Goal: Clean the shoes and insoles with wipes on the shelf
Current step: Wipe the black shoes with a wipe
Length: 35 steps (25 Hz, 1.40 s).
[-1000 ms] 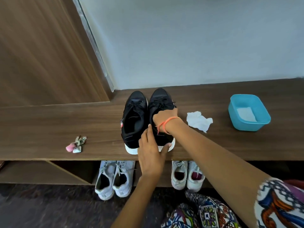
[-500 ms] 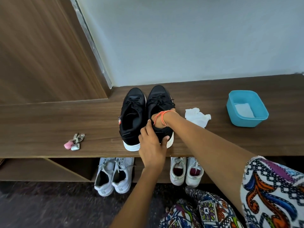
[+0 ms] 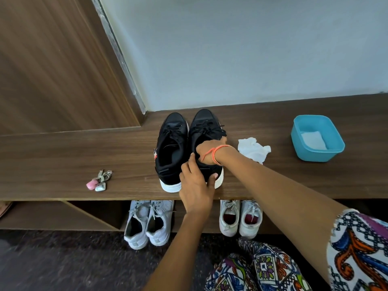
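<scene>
Guessing this one's early in the job: no insole is out in view, and neither hand has a wipe in it.

Going from the bottom of the frame up, a pair of pale grey lace-up sneakers (image 3: 147, 221) and a smaller pair of white sneakers with red linings (image 3: 240, 217) sit tucked under the brown wooden shelf (image 3: 63, 156), untouched. A bunch of keys with a pink charm (image 3: 98, 181) lies on the shelf at the left.

At mid-frame the left hand (image 3: 196, 185) is wrapped round the heel of the right-hand black lace-up sneaker with a white sole (image 3: 204, 124). Its fingers are curled over the collar with the thumb on the side, so it looks like it's bracing the shoe.

The right hand (image 3: 210, 151), orange thread at the wrist, goes down into that shoe's mouth. Its fingers are hidden inside, so I can't tell if they're pinching anything. My bet is the insole is being fished out.

The matching black sneaker (image 3: 171, 143) sits right against it on the left, both with toes to the wall.

Just right of the held shoe lies a crumpled white wipe (image 3: 253, 151), so maybe some wiping is done, hard to say. Further right is a blue plastic tub (image 3: 315, 155) with folded white wipes (image 3: 313, 139) in it, well apart from both hands.
</scene>
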Tool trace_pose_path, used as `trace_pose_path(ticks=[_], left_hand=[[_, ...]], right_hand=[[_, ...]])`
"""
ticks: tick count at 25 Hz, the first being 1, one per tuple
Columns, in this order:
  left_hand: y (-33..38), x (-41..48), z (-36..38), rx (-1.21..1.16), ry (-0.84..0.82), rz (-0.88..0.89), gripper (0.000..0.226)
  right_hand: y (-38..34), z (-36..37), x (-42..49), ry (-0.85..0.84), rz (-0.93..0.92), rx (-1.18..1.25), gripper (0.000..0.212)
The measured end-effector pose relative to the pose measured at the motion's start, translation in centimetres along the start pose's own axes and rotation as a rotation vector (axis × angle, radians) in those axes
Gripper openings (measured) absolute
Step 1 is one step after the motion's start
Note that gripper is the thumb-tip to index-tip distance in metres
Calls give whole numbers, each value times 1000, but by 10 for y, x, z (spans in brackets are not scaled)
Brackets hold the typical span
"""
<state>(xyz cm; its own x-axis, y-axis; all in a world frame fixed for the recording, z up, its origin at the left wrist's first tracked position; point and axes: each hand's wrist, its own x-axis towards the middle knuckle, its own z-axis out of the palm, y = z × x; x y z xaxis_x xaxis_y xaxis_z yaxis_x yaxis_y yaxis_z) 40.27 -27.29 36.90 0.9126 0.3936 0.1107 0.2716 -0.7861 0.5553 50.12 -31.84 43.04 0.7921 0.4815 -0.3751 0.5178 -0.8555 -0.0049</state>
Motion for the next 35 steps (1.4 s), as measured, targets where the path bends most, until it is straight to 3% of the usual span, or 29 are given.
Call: trace_pose_path(ticks=[7, 12, 16, 18, 25, 29, 32, 35], left_hand=[[1, -1, -2, -1, -4, -4, 76], [1, -2, -2, 29, -21, 3, 75], [1, -2, -2, 27, -20, 4, 75], [1, -1, -1, 12, -21, -5, 74], [-1, -2, 2, 1, -7, 0, 73], [-1, -3, 1, 17, -10, -7, 74], [-1, -2, 2, 21, -17, -12, 73], [-2, -2, 3, 10, -3, -10, 73]], right_hand=[[6, 9, -5, 228, 2, 109, 32], [2, 2, -4, 44, 12, 74, 38], [-5, -5, 5, -131, 80, -46, 15], [-8, -6, 8, -193, 140, -82, 26], [-10, 2, 7, -60, 123, -92, 29], [-12, 1, 20, -210, 176, -147, 36], [-15, 3, 24, -200, 239, -156, 34], [-16, 4, 23, -177, 189, -145, 30]])
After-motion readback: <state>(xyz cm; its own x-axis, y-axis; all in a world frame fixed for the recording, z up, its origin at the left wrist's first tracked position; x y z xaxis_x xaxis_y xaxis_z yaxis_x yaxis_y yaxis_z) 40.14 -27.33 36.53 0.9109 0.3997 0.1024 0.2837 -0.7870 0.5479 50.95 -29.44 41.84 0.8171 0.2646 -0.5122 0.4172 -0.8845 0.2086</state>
